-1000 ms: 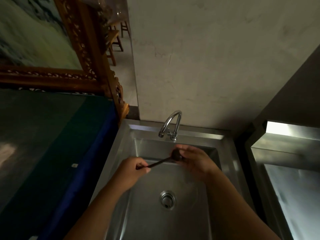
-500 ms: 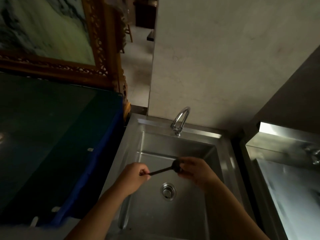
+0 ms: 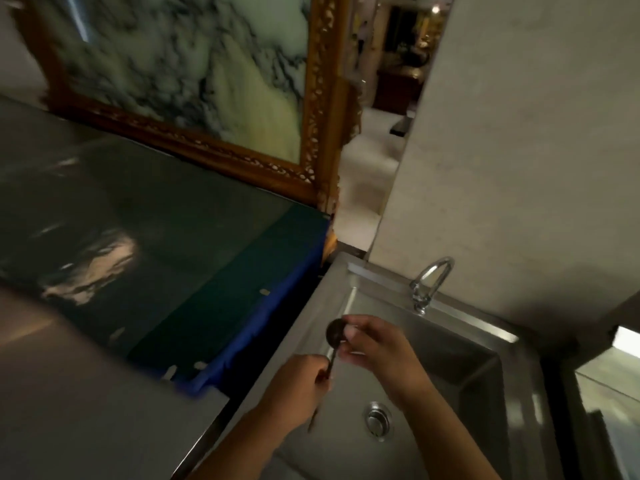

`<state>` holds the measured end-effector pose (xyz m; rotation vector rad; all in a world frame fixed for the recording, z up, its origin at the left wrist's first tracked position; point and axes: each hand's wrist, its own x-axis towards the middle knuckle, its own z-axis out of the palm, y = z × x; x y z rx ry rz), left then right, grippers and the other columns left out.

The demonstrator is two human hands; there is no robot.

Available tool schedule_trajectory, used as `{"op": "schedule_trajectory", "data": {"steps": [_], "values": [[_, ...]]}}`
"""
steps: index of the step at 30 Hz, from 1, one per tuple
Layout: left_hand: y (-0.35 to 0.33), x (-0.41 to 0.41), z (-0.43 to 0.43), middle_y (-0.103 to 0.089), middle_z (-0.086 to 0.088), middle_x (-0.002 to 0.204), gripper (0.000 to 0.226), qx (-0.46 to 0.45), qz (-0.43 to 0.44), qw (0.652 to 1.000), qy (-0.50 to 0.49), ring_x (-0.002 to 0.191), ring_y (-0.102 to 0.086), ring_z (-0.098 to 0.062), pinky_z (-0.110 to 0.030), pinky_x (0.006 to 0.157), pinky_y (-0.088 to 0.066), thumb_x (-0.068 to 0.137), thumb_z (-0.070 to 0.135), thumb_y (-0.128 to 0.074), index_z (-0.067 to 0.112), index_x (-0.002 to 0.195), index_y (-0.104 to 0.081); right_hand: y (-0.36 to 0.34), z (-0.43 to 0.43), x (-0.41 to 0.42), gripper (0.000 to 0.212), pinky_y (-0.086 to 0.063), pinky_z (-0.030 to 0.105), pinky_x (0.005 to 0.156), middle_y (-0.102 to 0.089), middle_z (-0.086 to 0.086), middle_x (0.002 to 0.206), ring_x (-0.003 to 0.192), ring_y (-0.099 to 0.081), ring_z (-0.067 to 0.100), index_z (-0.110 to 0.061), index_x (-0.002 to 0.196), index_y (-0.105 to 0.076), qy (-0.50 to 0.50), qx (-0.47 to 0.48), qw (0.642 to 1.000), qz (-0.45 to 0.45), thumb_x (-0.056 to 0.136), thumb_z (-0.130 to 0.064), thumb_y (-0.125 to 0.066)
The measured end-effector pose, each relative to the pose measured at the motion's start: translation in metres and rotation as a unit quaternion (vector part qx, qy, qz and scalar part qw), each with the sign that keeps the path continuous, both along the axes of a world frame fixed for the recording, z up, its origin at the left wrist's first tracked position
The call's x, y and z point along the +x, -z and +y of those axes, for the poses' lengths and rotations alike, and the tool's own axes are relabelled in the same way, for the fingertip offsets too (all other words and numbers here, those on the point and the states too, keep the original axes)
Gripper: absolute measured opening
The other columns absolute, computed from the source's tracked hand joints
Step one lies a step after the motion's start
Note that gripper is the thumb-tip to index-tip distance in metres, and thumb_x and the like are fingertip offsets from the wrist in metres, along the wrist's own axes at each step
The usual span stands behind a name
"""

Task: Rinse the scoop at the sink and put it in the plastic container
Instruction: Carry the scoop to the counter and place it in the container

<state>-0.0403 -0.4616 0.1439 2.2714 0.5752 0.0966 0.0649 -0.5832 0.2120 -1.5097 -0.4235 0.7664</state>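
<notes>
Fingers of the left hand (image 3: 294, 386) are curled and pinched around the thin handle of the scoop (image 3: 335, 332), low on the stem, while the right hand (image 3: 372, 344) is closed loosely over the handle just below the bowl, its fingertips pressed against the bowl's edge. The scoop is thus held between both hands above the left side of the sink (image 3: 485, 348), bowl uppermost and tilted toward the counter (image 3: 104, 410).

The scoop is judged to be light and stiff, a small dark round bowl on a slender stem; if wet it may be slippery, so a pinch on the stem, with a second contact near the bowl, is judged the surest hold. No fragility is suggested, though the material cannot be told in this dim light.

The tap (image 3: 429, 282) stands behind the hands, well apart from the scoop, and no running water can be made out. The drain (image 3: 377, 419) lies below the right wrist. Much of the stem is hidden inside the left fist, and only a short dark tip shows beneath it. The inside of the bowl is too dark to be read as clean or soiled. No plastic container is seen; the surface at far right is cut off and blurred.
</notes>
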Motion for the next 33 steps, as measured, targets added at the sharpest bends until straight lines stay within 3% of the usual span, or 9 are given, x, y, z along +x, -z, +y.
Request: {"op": "schedule_trajectory", "data": {"steps": [3, 7, 11, 13, 16, 19, 24, 28, 33], "values": [[-0.010, -0.033, 0.001, -0.073, -0.006, 0.075, 0.013, -0.165, -0.028, 0.976, -0.140, 0.071, -0.071, -0.022, -0.040, 0.069, -0.059, 0.085, 0.021, -0.064, 0.016, 0.075, -0.070, -0.003, 0.023, -0.030, 0.025, -0.057, 0.045, 0.087, -0.070, 0.018, 0.094, 0.087, -0.069, 0.027, -0.006, 0.113, -0.065, -0.043, 0.013, 0.999, -0.004, 0.088, -0.002, -0.063], [-0.015, -0.094, 0.004, -0.072, -0.004, 0.064, 0.009, -0.353, -0.114, 0.884, -0.285, 0.060, -0.070, -0.022, -0.040, 0.068, -0.060, 0.087, 0.009, -0.066, 0.011, 0.079, -0.068, 0.019, 0.048, -0.089, 0.023, -0.054, 0.048, 0.088, -0.069, 0.015, 0.091, 0.085, -0.065, 0.026, -0.013, 0.094, -0.068, -0.136, -0.030, 0.987, -0.082, 0.084, 0.007, -0.064], [-0.011, -0.167, -0.001, -0.077, -0.011, 0.067, 0.007, -0.334, -0.173, 0.827, -0.417, 0.063, -0.074, -0.024, -0.029, 0.056, -0.060, 0.085, 0.010, -0.069, 0.005, 0.083, -0.074, 0.043, 0.068, -0.152, 0.025, -0.055, 0.020, 0.074, -0.069, 0.002, 0.097, 0.083, -0.067, 0.013, -0.029, 0.090, -0.065, -0.220, -0.079, 0.951, -0.201, 0.080, -0.008, -0.072], [-0.011, -0.209, -0.006, -0.075, -0.027, 0.081, 0.010, -0.328, -0.199, 0.786, -0.486, 0.077, -0.074, -0.037, -0.042, 0.069, -0.064, 0.083, 0.005, -0.070, -0.004, 0.087, -0.072, 0.051, 0.078, -0.186, 0.023, -0.049, 0.009, 0.066, -0.066, -0.003, 0.097, 0.083, -0.064, 0.007, -0.030, 0.093, -0.062, -0.285, -0.098, 0.927, -0.222, 0.081, -0.012, -0.069], [-0.008, -0.265, -0.012, -0.073, -0.030, 0.086, 0.007, -0.330, -0.247, 0.723, -0.554, 0.081, -0.074, -0.035, -0.051, 0.080, -0.059, 0.082, 0.002, -0.069, -0.005, 0.085, -0.070, 0.061, 0.087, -0.235, 0.019, -0.056, 0.025, 0.074, -0.072, -0.001, 0.090, 0.083, -0.068, 0.012, -0.030, 0.087, -0.061, -0.401, -0.104, 0.870, -0.268, 0.082, -0.013, -0.069], [0.000, -0.314, -0.019, -0.076, -0.023, 0.082, 0.004, -0.332, -0.261, 0.679, -0.601, 0.073, -0.076, -0.029, -0.043, 0.069, -0.064, 0.085, 0.001, -0.066, 0.000, 0.086, -0.070, 0.067, 0.091, -0.279, 0.021, -0.059, 0.037, 0.077, -0.075, 0.004, 0.082, 0.080, -0.071, 0.016, -0.031, 0.080, -0.065, -0.454, -0.086, 0.847, -0.263, 0.080, -0.012, -0.074], [0.019, -0.405, -0.027, -0.077, -0.023, 0.087, 0.016, -0.383, -0.299, 0.593, -0.642, 0.085, -0.075, -0.035, -0.050, 0.082, -0.061, 0.088, 0.012, -0.065, -0.002, 0.089, -0.072, 0.082, 0.109, -0.360, 0.009, -0.058, 0.033, 0.074, -0.074, 0.003, 0.081, 0.076, -0.070, 0.011, -0.024, 0.083, -0.068, -0.539, -0.062, 0.789, -0.289, 0.082, -0.015, -0.071], [0.039, -0.483, -0.026, -0.077, -0.017, 0.078, 0.014, -0.414, -0.329, 0.522, -0.669, 0.071, -0.075, -0.025, -0.031, 0.058, -0.059, 0.090, 0.012, -0.063, 0.000, 0.086, -0.070, 0.095, 0.127, -0.433, 0.006, -0.054, 0.029, 0.071, -0.072, -0.001, 0.077, 0.072, -0.066, 0.008, -0.020, 0.082, -0.067, -0.591, -0.060, 0.731, -0.336, 0.081, -0.015, -0.069], [0.064, -0.569, -0.020, -0.077, -0.015, 0.076, 0.013, -0.445, -0.339, 0.460, -0.690, 0.075, -0.074, -0.026, -0.033, 0.061, -0.059, 0.090, 0.013, -0.064, 0.000, 0.088, -0.068, 0.114, 0.145, -0.508, 0.007, -0.050, 0.032, 0.068, -0.067, 0.001, 0.073, 0.067, -0.059, 0.013, -0.021, 0.076, -0.064, -0.614, -0.073, 0.685, -0.385, 0.078, -0.016, -0.067]]}}
